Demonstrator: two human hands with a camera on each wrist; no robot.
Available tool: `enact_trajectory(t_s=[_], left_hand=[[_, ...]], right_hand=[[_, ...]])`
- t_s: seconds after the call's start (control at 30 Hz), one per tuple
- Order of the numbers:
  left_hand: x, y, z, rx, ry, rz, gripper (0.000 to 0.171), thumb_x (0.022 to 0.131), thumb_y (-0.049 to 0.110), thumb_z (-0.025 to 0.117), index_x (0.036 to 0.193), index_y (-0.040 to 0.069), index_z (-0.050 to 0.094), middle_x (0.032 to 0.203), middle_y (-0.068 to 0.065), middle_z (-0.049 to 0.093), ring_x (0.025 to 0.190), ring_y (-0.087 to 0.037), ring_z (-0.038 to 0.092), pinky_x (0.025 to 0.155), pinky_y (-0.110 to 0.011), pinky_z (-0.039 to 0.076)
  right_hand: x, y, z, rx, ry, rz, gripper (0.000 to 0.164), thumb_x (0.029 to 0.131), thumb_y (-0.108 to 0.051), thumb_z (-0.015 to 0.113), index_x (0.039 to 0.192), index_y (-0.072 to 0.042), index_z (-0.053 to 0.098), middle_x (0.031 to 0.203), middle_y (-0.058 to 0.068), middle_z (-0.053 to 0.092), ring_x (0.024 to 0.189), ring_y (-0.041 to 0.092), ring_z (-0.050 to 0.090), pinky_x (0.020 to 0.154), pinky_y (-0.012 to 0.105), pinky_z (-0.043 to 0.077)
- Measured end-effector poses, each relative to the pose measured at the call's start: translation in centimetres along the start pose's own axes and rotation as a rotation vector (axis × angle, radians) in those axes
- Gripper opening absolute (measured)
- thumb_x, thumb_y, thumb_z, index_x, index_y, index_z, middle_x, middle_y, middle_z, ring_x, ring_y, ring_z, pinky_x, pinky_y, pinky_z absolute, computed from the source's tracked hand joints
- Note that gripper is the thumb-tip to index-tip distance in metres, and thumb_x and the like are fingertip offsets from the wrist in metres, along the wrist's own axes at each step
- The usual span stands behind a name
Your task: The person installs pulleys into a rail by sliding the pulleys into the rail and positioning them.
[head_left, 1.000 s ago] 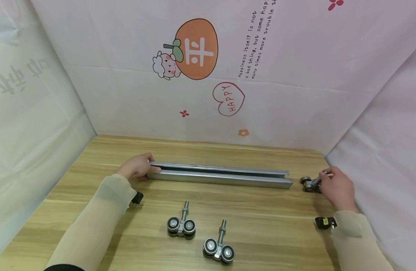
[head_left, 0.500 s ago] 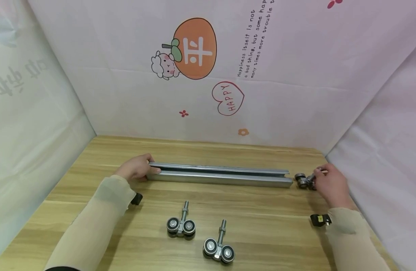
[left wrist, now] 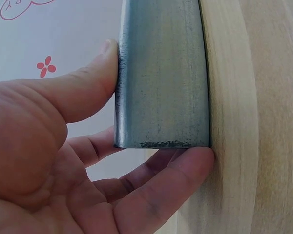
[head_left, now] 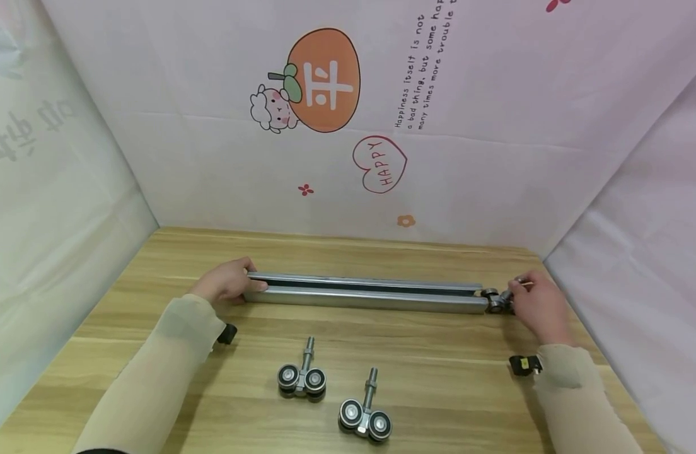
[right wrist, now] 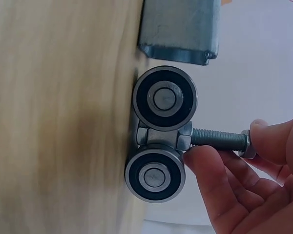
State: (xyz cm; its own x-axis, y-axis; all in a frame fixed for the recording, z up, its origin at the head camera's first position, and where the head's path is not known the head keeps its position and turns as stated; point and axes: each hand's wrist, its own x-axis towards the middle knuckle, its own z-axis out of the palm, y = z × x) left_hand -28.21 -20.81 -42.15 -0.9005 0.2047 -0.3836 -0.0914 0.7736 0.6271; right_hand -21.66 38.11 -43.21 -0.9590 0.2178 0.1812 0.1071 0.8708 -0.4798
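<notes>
A silver steel channel track [head_left: 365, 301] lies across the table with its slot facing up. My left hand [head_left: 226, 282] grips its left end; the left wrist view shows the thumb along the top edge and fingers around the end of the track [left wrist: 163, 73]. At the opposite end, my right hand [head_left: 541, 309] pinches a four-wheeled roller trolley [head_left: 497, 301] by its threaded bolt. In the right wrist view the trolley's wheels [right wrist: 165, 100] line up with the track's open end [right wrist: 180, 29], a narrow gap between them. The bolt points up, away from the table.
Two more roller trolleys, one on the left [head_left: 302, 380] and one to its right [head_left: 366, 420], lie on the wooden table [head_left: 450, 378] in front of the track. White printed cloth [head_left: 495, 126] rises behind the table and along both sides.
My right hand has moved left with the roller trolley, bringing it from well right of the track up to its open end. My left hand keeps its grip on the track.
</notes>
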Motion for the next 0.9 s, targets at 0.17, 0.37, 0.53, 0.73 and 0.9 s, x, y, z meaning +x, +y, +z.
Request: enact_trajectory(t_s=[0.17, 0.37, 0.53, 0.73, 0.9], left_hand=[[-0.2, 0.0, 0.0, -0.005, -0.001, -0.002, 0.045, 0.086, 0.035, 0.068, 0.112, 0.005, 0.046, 0.096, -0.014, 0.055, 0.077, -0.026, 0.055, 0.068, -0.037, 0.049], [-0.2, 0.1, 0.0, 0.0, -0.004, 0.003, 0.045, 0.086, 0.034, 0.068, 0.112, 0.005, 0.046, 0.095, -0.013, 0.055, 0.078, -0.027, 0.056, 0.069, -0.037, 0.049], [-0.2, 0.1, 0.0, -0.002, -0.004, 0.008, 0.045, 0.086, 0.035, 0.068, 0.111, 0.005, 0.046, 0.095, -0.013, 0.055, 0.078, -0.027, 0.056, 0.069, -0.037, 0.049], [-0.1, -0.1, 0.0, -0.009, 0.002, 0.004, 0.047, 0.085, 0.036, 0.069, 0.112, 0.005, 0.046, 0.097, -0.013, 0.055, 0.079, -0.027, 0.055, 0.069, -0.037, 0.048], [0.0, -0.1, 0.1, -0.017, 0.004, 0.003, 0.046, 0.085, 0.036, 0.068, 0.112, 0.005, 0.046, 0.096, -0.013, 0.055, 0.078, -0.028, 0.055, 0.068, -0.038, 0.049]], right_hand=[[0.0, -0.8, 0.2, 0.017, -0.004, -0.005, 0.037, 0.098, -0.035, 0.045, 0.105, 0.0, 0.054, 0.103, 0.024, 0.059, 0.085, 0.036, 0.055, 0.063, 0.043, 0.042], [0.2, -1.2, 0.5, 0.03, 0.003, 0.005, 0.034, 0.098, -0.035, 0.046, 0.103, -0.002, 0.055, 0.102, 0.022, 0.06, 0.085, 0.034, 0.055, 0.064, 0.042, 0.041], [0.3, -1.3, 0.7, 0.036, -0.015, 0.029, 0.036, 0.098, -0.039, 0.045, 0.103, -0.004, 0.055, 0.101, 0.02, 0.061, 0.081, 0.03, 0.057, 0.06, 0.037, 0.042], [0.4, -1.5, 0.6, 0.097, -0.05, 0.038, 0.037, 0.099, -0.038, 0.043, 0.105, -0.003, 0.054, 0.101, 0.019, 0.06, 0.075, 0.025, 0.062, 0.056, 0.032, 0.048], [0.2, -2.1, 0.8, 0.13, -0.07, 0.043, 0.036, 0.099, -0.035, 0.044, 0.108, -0.001, 0.053, 0.102, 0.021, 0.06, 0.075, 0.025, 0.063, 0.056, 0.032, 0.049]])
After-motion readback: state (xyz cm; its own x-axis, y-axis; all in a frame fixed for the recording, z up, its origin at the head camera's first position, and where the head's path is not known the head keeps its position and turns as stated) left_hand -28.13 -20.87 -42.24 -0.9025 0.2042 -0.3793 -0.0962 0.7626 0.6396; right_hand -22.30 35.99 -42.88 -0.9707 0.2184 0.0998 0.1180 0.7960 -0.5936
